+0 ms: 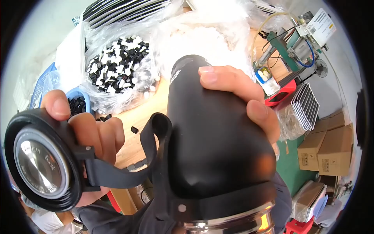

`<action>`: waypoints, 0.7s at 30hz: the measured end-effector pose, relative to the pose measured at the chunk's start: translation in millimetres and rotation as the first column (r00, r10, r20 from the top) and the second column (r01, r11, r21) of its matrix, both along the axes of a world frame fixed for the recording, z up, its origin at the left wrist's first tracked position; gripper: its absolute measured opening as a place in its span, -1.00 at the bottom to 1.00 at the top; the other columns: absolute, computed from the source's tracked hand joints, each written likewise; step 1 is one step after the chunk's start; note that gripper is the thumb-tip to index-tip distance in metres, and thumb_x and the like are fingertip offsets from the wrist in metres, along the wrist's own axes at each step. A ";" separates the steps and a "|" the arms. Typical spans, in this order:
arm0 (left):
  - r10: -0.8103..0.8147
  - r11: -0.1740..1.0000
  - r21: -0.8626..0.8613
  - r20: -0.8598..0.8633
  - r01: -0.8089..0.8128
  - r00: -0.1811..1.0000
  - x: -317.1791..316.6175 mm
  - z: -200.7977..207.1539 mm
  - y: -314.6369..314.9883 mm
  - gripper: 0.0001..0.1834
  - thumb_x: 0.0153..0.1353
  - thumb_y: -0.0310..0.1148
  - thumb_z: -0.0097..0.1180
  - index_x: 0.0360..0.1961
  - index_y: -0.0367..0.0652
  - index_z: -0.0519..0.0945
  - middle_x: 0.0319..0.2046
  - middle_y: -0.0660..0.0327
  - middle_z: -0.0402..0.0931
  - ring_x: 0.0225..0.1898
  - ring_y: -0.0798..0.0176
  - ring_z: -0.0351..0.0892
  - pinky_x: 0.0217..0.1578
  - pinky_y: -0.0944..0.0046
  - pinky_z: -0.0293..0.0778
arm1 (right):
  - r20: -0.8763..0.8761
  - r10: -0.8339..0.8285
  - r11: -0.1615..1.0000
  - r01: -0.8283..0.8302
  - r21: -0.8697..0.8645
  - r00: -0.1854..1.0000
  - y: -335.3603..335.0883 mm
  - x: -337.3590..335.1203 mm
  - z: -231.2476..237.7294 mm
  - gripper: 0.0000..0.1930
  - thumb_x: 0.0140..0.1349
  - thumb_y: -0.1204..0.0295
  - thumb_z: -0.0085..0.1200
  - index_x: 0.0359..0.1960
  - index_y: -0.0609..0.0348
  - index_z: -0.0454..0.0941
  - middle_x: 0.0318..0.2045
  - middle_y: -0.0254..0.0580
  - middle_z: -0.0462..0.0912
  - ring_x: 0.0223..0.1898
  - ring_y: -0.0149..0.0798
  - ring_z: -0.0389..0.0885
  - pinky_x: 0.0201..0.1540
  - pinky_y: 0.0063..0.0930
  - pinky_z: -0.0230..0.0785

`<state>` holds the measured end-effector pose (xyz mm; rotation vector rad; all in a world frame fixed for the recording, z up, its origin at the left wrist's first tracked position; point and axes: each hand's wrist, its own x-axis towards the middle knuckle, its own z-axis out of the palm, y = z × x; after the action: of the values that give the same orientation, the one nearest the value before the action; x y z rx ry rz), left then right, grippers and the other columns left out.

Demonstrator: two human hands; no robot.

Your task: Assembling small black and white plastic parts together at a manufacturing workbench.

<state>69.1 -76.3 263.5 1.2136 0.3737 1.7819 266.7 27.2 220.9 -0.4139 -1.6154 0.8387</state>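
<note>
A black vacuum flask (218,140) fills the middle of the view, its base pointing away and its shiny metal neck (233,220) toward me. My right hand (241,89) is wrapped round its far right side, part of the palm hidden behind it. The round black lid (74,167) has come off the neck; its silvery inner disc is turned my way. Fingers of my left hand (95,134) grip the lid from behind and above. A looped black strap (119,177) links the lid to a band round the flask's neck end.
Beyond the hands, a clear plastic bag (150,84) of small black and white caps lies on the wooden table (128,117). Beside it sits a blue basin (88,102) of black pieces. At right are a bench press (296,48), cardboard boxes (325,150) and a red stool (300,226).
</note>
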 end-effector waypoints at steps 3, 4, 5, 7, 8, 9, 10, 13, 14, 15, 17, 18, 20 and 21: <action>0.070 0.994 0.084 0.022 -0.072 0.997 1.4 8.9 -6.0 -0.35 0.19 0.16 0.07 0.05 -0.07 0.16 -0.63 0.26 0.39 -0.68 0.31 0.35 -0.45 0.25 0.10 | -0.035 0.034 0.999 -0.033 0.025 0.999 -1.6 -7.2 12.4 -0.50 0.11 0.21 0.01 -0.05 0.42 0.43 -0.11 0.17 0.55 -0.08 -0.03 0.53 0.01 -0.31 0.34; 0.064 0.993 0.095 0.023 -0.066 0.998 2.8 9.8 -5.0 -0.35 0.19 0.16 0.07 0.05 -0.07 0.16 -0.63 0.26 0.39 -0.68 0.31 0.35 -0.45 0.25 0.10 | -0.036 0.032 0.999 -0.030 0.036 0.999 -2.0 -6.8 15.7 -0.50 0.12 0.20 0.00 -0.05 0.42 0.43 -0.11 0.17 0.55 -0.08 -0.04 0.53 0.02 -0.31 0.33; 0.042 0.992 0.118 0.034 -0.046 0.999 3.8 11.4 -4.2 -0.32 0.17 0.19 0.07 0.05 -0.08 0.17 -0.63 0.26 0.39 -0.68 0.31 0.34 -0.46 0.26 0.10 | -0.038 0.031 0.998 -0.029 0.048 0.999 -2.6 -6.6 19.6 -0.50 0.13 0.20 -0.02 -0.05 0.42 0.43 -0.10 0.17 0.55 -0.07 -0.04 0.52 0.03 -0.31 0.32; 0.018 0.988 0.153 0.042 -0.024 0.999 2.5 19.4 -8.0 -0.29 0.15 0.23 0.06 0.05 -0.09 0.17 -0.63 0.26 0.39 -0.69 0.30 0.33 -0.46 0.26 0.09 | -0.044 0.032 0.997 -0.029 0.073 0.998 -3.8 -6.0 27.6 -0.50 0.15 0.18 -0.06 -0.06 0.43 0.43 -0.09 0.18 0.54 -0.06 -0.04 0.51 0.04 -0.31 0.30; 0.035 0.999 0.016 -0.047 -0.034 0.998 -0.3 23.8 -8.9 -0.27 0.14 0.25 0.07 0.05 -0.10 0.18 -0.63 0.26 0.39 -0.69 0.30 0.33 -0.46 0.26 0.09 | -0.035 0.010 0.997 -0.007 0.081 0.999 -2.1 -1.7 27.5 -0.50 0.16 0.18 -0.08 -0.06 0.43 0.43 -0.09 0.18 0.54 -0.05 -0.04 0.50 0.05 -0.31 0.29; 0.036 0.992 -0.118 -0.139 -0.052 0.990 -0.9 24.6 -6.7 -0.25 0.13 0.26 0.07 0.05 -0.12 0.18 -0.63 0.25 0.39 -0.68 0.29 0.33 -0.46 0.26 0.09 | -0.024 -0.015 0.996 0.017 0.089 1.000 -0.3 2.9 27.3 -0.50 0.16 0.17 -0.10 -0.06 0.43 0.44 -0.08 0.18 0.53 -0.05 -0.05 0.50 0.06 -0.31 0.28; 0.048 0.992 -0.106 -0.149 -0.064 0.988 -0.6 29.8 -11.9 -0.25 0.13 0.26 0.07 0.05 -0.12 0.18 -0.63 0.25 0.39 -0.68 0.29 0.33 -0.46 0.26 0.09 | -0.037 -0.002 0.995 0.005 0.100 0.999 -2.5 1.9 32.2 -0.50 0.17 0.17 -0.12 -0.06 0.44 0.44 -0.08 0.18 0.53 -0.04 -0.05 0.49 0.07 -0.32 0.28; 0.060 0.988 -0.127 -0.183 -0.084 0.981 0.1 38.8 -20.6 -0.19 0.09 0.31 0.07 0.05 -0.15 0.18 -0.64 0.24 0.38 -0.68 0.29 0.34 -0.45 0.27 0.08 | -0.062 0.023 0.992 -0.015 0.128 0.998 -7.6 1.1 45.0 -0.49 0.20 0.15 -0.17 -0.07 0.44 0.44 -0.06 0.19 0.52 -0.02 -0.06 0.48 0.09 -0.32 0.25; 0.040 0.991 -0.119 -0.192 -0.064 0.981 -1.7 39.7 -22.1 -0.17 0.09 0.33 0.05 0.06 -0.17 0.17 -0.64 0.25 0.38 -0.68 0.29 0.34 -0.45 0.27 0.08 | -0.068 0.027 0.991 -0.018 0.136 0.997 -8.6 1.4 48.9 -0.48 0.21 0.15 -0.19 -0.07 0.45 0.44 -0.06 0.19 0.52 -0.01 -0.06 0.47 0.10 -0.32 0.24; 0.021 0.993 -0.113 -0.200 -0.045 0.980 -4.2 40.1 -23.4 -0.15 0.09 0.35 0.02 0.06 -0.18 0.17 -0.64 0.25 0.37 -0.67 0.29 0.34 -0.45 0.28 0.08 | -0.074 0.033 0.990 -0.022 0.142 0.997 -9.6 1.8 52.4 -0.48 0.22 0.14 -0.21 -0.07 0.45 0.44 -0.06 0.19 0.51 -0.01 -0.06 0.47 0.11 -0.32 0.23; -0.034 0.995 -0.103 -0.211 0.012 0.977 -7.7 38.3 -20.4 -0.11 0.08 0.39 -0.02 0.07 -0.22 0.16 -0.64 0.25 0.37 -0.66 0.29 0.35 -0.46 0.30 0.08 | -0.078 0.025 0.988 -0.013 0.152 0.997 -10.3 3.6 55.7 -0.46 0.23 0.13 -0.25 -0.07 0.45 0.44 -0.05 0.19 0.51 0.01 -0.07 0.46 0.12 -0.32 0.22; -0.037 0.995 -0.100 -0.213 0.016 0.976 -7.9 38.3 -18.9 -0.11 0.08 0.39 -0.02 0.07 -0.22 0.16 -0.64 0.25 0.37 -0.66 0.29 0.35 -0.46 0.30 0.08 | -0.081 0.024 0.988 -0.011 0.156 0.996 -10.7 4.2 56.8 -0.46 0.24 0.12 -0.27 -0.07 0.46 0.44 -0.04 0.20 0.50 0.01 -0.07 0.45 0.13 -0.32 0.21; -0.054 0.998 -0.044 -0.251 0.044 0.966 -7.2 40.5 -16.8 -0.10 0.08 0.39 -0.01 0.08 -0.23 0.15 -0.64 0.24 0.37 -0.66 0.28 0.34 -0.46 0.29 0.07 | -0.086 0.024 0.986 -0.010 0.165 0.996 -12.6 6.2 60.5 -0.45 0.26 0.11 -0.30 -0.08 0.46 0.45 -0.03 0.20 0.50 0.03 -0.07 0.44 0.15 -0.32 0.19; -0.053 0.998 -0.040 -0.253 0.045 0.966 -8.2 42.2 -16.4 -0.10 0.08 0.39 -0.01 0.08 -0.23 0.15 -0.64 0.24 0.37 -0.66 0.28 0.34 -0.46 0.29 0.07 | -0.090 0.027 0.985 -0.011 0.170 0.996 -13.9 6.9 62.4 -0.44 0.27 0.11 -0.32 -0.08 0.46 0.45 -0.03 0.20 0.49 0.03 -0.07 0.44 0.15 -0.32 0.18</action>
<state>60.8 -92.7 305.7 1.4202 0.5145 1.5746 273.6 13.4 283.3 -0.2369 -1.5928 0.7178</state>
